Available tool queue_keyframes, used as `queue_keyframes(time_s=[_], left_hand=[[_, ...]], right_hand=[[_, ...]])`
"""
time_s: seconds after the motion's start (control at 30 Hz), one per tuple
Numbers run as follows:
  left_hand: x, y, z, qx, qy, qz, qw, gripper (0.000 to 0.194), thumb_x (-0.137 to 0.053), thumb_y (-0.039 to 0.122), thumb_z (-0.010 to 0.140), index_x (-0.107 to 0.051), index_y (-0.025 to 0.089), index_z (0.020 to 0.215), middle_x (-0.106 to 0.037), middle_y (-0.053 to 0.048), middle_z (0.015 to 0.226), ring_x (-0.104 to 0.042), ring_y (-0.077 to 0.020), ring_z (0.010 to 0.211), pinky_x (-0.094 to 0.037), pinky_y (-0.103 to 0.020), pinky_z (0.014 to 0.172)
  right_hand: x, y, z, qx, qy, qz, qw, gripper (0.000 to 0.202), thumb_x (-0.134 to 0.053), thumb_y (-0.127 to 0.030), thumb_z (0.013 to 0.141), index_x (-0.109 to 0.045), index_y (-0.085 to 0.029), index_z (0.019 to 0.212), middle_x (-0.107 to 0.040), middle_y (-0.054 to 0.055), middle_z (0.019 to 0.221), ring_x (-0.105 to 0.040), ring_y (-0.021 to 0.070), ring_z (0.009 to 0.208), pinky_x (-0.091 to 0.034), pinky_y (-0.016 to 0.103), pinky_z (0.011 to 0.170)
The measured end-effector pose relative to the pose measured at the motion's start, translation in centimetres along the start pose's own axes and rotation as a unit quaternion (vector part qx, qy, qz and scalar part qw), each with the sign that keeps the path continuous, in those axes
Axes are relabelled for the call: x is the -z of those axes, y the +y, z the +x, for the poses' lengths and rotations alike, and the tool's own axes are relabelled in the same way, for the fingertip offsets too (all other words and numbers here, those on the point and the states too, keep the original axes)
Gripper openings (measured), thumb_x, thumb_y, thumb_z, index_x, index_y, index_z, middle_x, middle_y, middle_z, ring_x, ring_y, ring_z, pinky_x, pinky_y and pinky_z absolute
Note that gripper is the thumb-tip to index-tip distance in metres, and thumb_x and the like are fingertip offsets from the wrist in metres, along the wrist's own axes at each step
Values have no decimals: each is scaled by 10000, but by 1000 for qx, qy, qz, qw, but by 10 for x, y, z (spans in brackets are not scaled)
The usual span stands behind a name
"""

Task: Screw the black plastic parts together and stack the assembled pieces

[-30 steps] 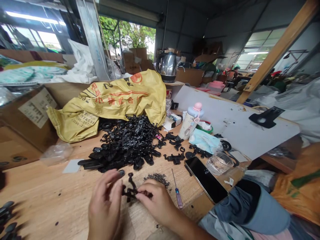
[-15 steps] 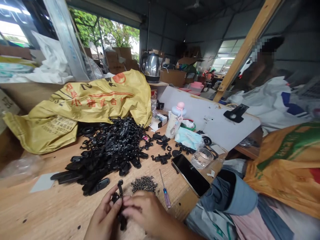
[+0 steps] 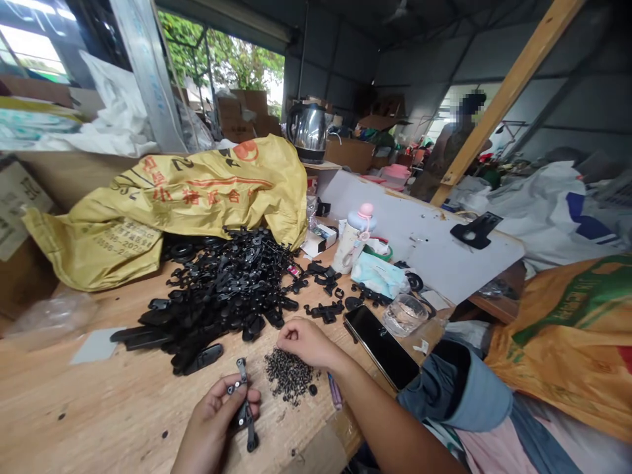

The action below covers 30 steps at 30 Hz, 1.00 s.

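Observation:
My left hand (image 3: 217, 413) is closed around a black plastic bracket (image 3: 241, 415), a long narrow piece with jointed ends and small silver screw heads on it. To the right, my right hand (image 3: 305, 343) hovers over the far side of a pile of small screws (image 3: 289, 376), thumb and fingertips pressed together. Whether anything sits in that pinch is too small to make out. Partly behind my right forearm lies a screwdriver (image 3: 334, 393) with a purple handle. A large heap of black plastic parts (image 3: 232, 283) spreads beyond both hands.
A phone (image 3: 381, 347) lies right of my forearm, near a clear bowl (image 3: 405, 315), a blue mask pack (image 3: 380, 273) and a bottle (image 3: 353, 240). A yellow sack (image 3: 197, 191) backs the heap. Bags and cloth (image 3: 459, 382) crowd the right edge. A person (image 3: 444, 155) stands in the background.
My right hand has left the bracket and moved up and forward to the screw pile. The left hand still holds the bracket, now more exposed. The background person has shifted left.

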<state>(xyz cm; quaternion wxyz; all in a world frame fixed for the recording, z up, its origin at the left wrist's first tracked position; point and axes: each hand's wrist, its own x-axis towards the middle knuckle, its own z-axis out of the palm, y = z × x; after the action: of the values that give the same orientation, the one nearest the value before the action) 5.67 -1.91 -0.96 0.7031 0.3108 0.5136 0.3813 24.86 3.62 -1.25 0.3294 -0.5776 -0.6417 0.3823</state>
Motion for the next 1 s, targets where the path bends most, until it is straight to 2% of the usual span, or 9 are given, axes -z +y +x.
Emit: queue_keyframes(time_s=[0.13,0.27,0.37,0.47,0.57,0.67,0.8,0.9,1.0], left_hand=[[-6,-5,-4,-16,10,-22,1000,436,-714,346,624,-547,161,981,-711,-44,757,-612,-123,660,-454,-230,683],[-9,-6,-10,13,-16,-78,997,409,-725,309,623,-548,178,968,-677,-1,701,-593,-102,618,-463,-233,659],[-7,-6,-12,24,-23,-109,994,377,-744,252,605,-547,186,919,-640,39,643,-564,-71,555,-461,-215,629],[-6,-6,-10,-13,-1,-96,995,369,-749,232,597,-536,185,896,-636,47,627,-560,-63,553,-447,-192,619],[-6,-7,-8,-56,23,-60,996,367,-746,271,596,-532,182,881,-630,48,578,-560,-78,549,-428,-179,579],[-7,-6,-9,-51,31,-39,997,380,-750,293,581,-541,180,878,-621,52,544,-564,-91,543,-427,-189,581],[-8,-6,-12,-37,4,-4,999,433,-694,352,644,-556,168,1011,-678,-8,656,-625,-153,693,-451,-254,711],[-7,-9,-11,-31,-39,0,999,457,-655,380,679,-550,166,1070,-708,-54,788,-636,-178,748,-456,-292,758],[-5,-13,-9,-40,-60,11,997,457,-630,385,705,-541,162,1093,-711,-66,806,-636,-177,725,-465,-298,739]], right_hand=[[-9,-5,-16,-4,-48,109,993,83,-598,-237,730,-607,-156,743,-582,-11,685,-551,113,660,-442,232,648],[-26,-16,-41,56,-60,249,965,147,-642,-320,712,-624,-175,693,-539,3,766,-543,127,729,-440,263,698],[-32,-24,-55,108,-53,203,972,77,-619,-230,742,-655,-191,686,-510,11,794,-532,132,790,-429,264,740],[-34,-26,-64,124,-44,147,980,111,-591,-135,742,-663,-197,799,-521,18,838,-534,115,738,-453,237,679],[-36,-24,-69,172,-23,77,982,216,-560,-110,760,-645,-197,939,-560,39,867,-550,127,753,-471,244,688],[-40,-23,-71,210,30,15,977,211,-494,-125,817,-670,-194,911,-605,56,818,-569,150,781,-473,267,713],[-42,-24,-66,111,115,100,982,140,-565,-132,755,-695,-187,757,-626,35,728,-600,145,695,-490,247,647],[-44,-22,-62,28,100,207,973,89,-593,-170,721,-682,-167,720,-600,20,701,-611,135,615,-500,230,556],[-48,-20,-62,-19,67,280,957,119,-596,-243,720,-655,-141,710,-560,9,685,-607,126,528,-492,220,463]])
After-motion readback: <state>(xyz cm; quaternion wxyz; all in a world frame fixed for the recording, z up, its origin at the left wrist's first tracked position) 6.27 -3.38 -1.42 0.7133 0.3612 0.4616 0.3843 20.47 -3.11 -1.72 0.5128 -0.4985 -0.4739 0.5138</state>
